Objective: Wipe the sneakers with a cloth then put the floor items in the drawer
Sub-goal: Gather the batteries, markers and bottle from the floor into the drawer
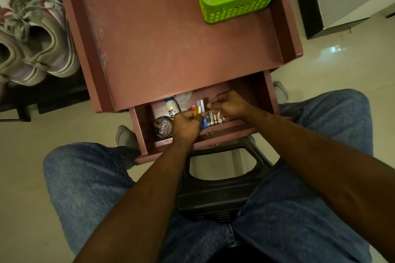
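1. Drawer (252,129): pulled open toward the seated person for loading.
2. Left hand (186,124): inside drawer, fingers curled on a yellow item (195,111), apparently being placed.
3. Right hand (228,102): curled above the batteries (214,118); hold cannot be told.
4. Sneakers (36,34): kept left of drawer, beyond it.

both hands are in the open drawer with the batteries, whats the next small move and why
Probably set the yellow item pinched in the left hand down beside the batteries and release the grip. The drawer is open, the polish tin and glue bottle already lie inside, and the right hand hovers over the row.
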